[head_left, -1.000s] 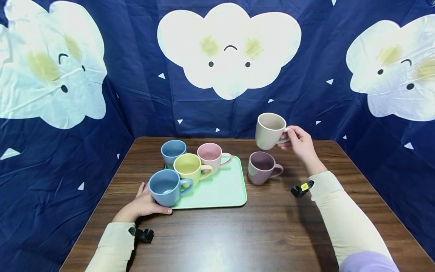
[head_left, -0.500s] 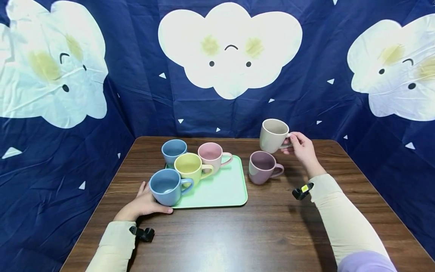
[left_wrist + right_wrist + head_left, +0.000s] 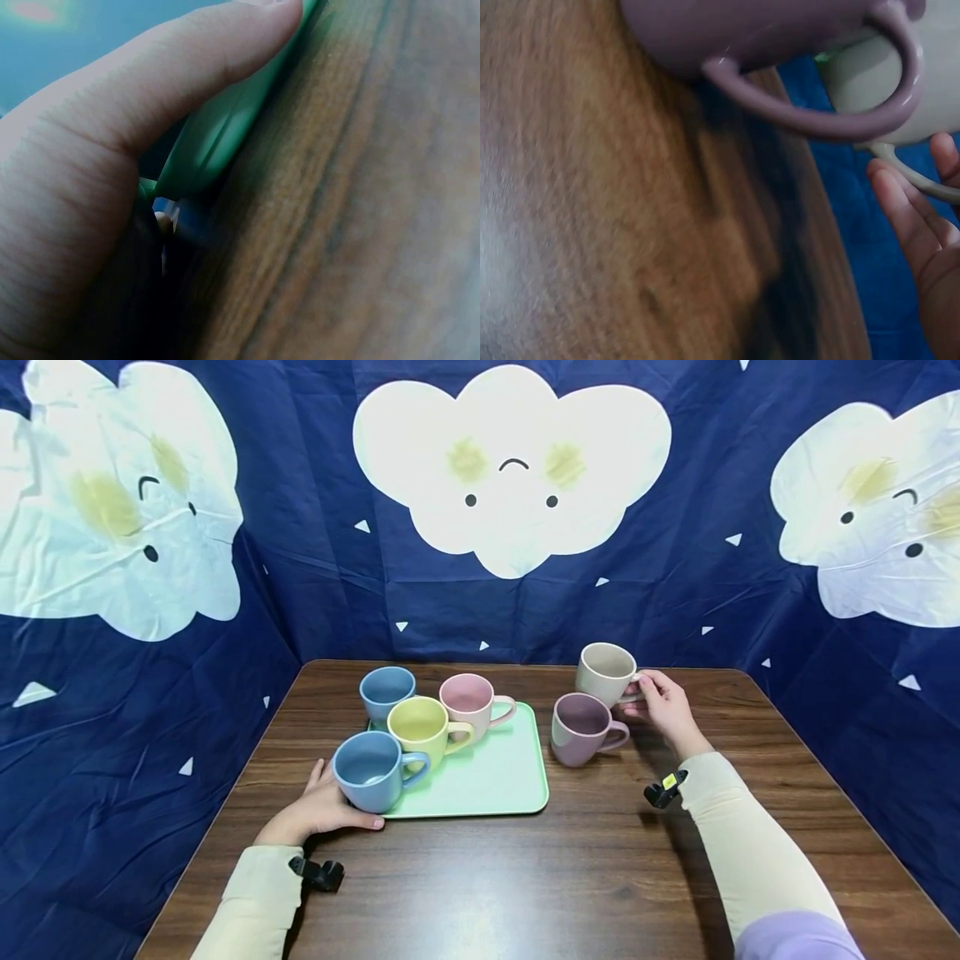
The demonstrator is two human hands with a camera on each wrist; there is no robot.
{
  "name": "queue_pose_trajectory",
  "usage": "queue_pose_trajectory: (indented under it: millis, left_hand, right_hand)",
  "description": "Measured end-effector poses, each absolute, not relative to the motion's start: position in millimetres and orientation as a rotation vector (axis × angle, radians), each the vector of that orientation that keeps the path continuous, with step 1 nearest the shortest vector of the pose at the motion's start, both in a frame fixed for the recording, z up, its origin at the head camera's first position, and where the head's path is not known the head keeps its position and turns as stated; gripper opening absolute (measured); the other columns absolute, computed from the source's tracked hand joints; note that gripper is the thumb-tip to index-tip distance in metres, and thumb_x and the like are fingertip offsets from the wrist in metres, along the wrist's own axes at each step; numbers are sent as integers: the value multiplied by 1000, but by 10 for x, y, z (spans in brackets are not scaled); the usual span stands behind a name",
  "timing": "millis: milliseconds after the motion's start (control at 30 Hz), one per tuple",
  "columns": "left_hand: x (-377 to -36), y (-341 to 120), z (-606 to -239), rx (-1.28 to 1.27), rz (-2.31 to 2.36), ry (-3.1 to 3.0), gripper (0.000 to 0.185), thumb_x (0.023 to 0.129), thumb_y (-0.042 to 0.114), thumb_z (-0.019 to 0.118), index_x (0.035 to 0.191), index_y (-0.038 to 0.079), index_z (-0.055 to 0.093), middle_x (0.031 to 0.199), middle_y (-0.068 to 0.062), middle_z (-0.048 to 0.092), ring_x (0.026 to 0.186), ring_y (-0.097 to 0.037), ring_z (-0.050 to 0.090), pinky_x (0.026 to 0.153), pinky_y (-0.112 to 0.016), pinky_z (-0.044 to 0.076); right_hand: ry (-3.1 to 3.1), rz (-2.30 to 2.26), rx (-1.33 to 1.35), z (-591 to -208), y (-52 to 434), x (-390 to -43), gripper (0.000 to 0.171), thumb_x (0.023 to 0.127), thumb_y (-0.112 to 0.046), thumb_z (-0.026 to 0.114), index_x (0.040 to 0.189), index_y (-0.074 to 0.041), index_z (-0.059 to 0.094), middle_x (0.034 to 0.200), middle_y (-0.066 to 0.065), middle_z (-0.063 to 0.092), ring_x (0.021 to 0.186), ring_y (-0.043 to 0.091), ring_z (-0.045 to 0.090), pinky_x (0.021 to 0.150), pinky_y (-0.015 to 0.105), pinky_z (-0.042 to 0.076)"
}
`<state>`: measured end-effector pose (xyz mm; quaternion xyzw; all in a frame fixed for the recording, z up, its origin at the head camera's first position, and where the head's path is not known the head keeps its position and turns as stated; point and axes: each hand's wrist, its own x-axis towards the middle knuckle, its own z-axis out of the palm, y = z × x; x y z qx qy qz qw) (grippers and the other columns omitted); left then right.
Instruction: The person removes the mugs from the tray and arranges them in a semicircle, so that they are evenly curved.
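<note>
Right of centre in the head view, the right hand (image 3: 662, 703) pinches the handle of the beige mug (image 3: 604, 672), fingers curled round it, so the cup stays upright just behind the purple mug (image 3: 580, 728); whether its base touches the table (image 3: 525, 877) is hard to tell. At lower left, the left hand (image 3: 318, 806) lies with relaxed fingers against the green tray (image 3: 495, 777), beside the blue mug (image 3: 371, 770), seemingly steadying the tray
</note>
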<state>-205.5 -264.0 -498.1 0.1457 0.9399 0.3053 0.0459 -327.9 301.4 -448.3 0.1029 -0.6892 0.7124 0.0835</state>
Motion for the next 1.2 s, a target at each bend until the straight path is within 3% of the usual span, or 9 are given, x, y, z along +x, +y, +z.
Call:
queue_pose_trajectory:
  millis: [633,700,933,1067,1200]
  left_hand:
    - [-2063,-2634,-4975,457,933,2881,123,60,51,93,152,-5,34,154,-31,37,146,-52,10,113,-72,-6]
    - [-2064,-2634,-4973,455,936,2880,123,60,51,93,152,-5,34,154,-31,37,147,-52,10,113,-72,-6]
    - [-2053,-2637,-4969,460,936,2877,123,60,51,93,153,-5,34,155,-30,37,147,-52,10,113,-72,-6]
    - [-2053,-2630,-4970,458,931,2877,123,61,51,93,152,-6,34,154,-30,38,147,-51,11,113,-72,-7]
    - [-2059,-2635,-4974,456,933,2879,123,60,51,93,152,-5,34,154,-30,38,147,-52,11,113,-72,-7]
  right_hand:
    - [-2147,2109,317,-4769,3104,-3328,19,109,-15,45,105,-19,63,94,6,70,79,19,74,68,32,62]
    - [-2152,2099,325,-4783,3096,-3339,18,109,-15,45,107,-16,63,94,6,70,80,20,74,68,32,62]
    - [-2224,2028,276,-4840,3047,-3361,28,109,-11,42,120,14,49,92,2,68,79,15,71,66,27,61]
    - [-2234,1992,262,-4888,3052,-3361,25,109,-16,45,116,5,56,91,-2,68,77,8,69,66,24,60]
    - [-2251,1959,261,-4885,3048,-3352,19,109,-17,46,108,-14,65,96,7,70,78,8,69,65,24,60]
